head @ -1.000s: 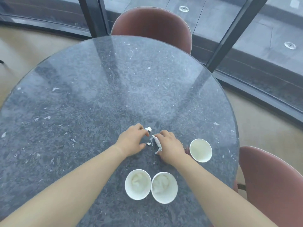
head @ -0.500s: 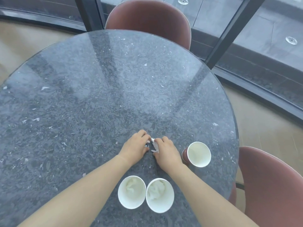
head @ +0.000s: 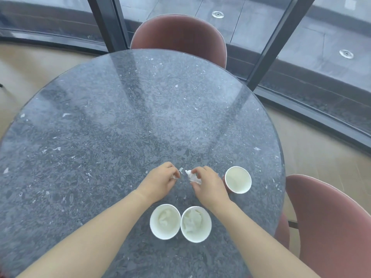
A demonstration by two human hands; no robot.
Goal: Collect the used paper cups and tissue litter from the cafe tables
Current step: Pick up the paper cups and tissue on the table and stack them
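Note:
Three paper cups stand on the round dark stone table (head: 100, 127). Two of them, the left cup (head: 165, 221) and the middle cup (head: 196, 224), sit side by side near me with crumpled tissue inside. The third cup (head: 238, 179), red outside and white inside, looks empty and stands right of my right hand. My right hand (head: 208, 185) pinches a crumpled white tissue piece (head: 192, 177). My left hand (head: 160, 182) is closed on a small tissue scrap (head: 175, 177). One tiny scrap (head: 181, 169) lies on the table between my hands.
A pink-brown chair (head: 178, 39) stands at the table's far side and another chair (head: 329, 223) at my right. Beyond the far edge, dark window frames (head: 269, 49) rise from the floor. The table carries white flecks in its stone pattern.
My hands, close together half a second ago, have drawn slightly apart, each keeping a bit of tissue. The view has shifted a little; the cups have stayed in place.

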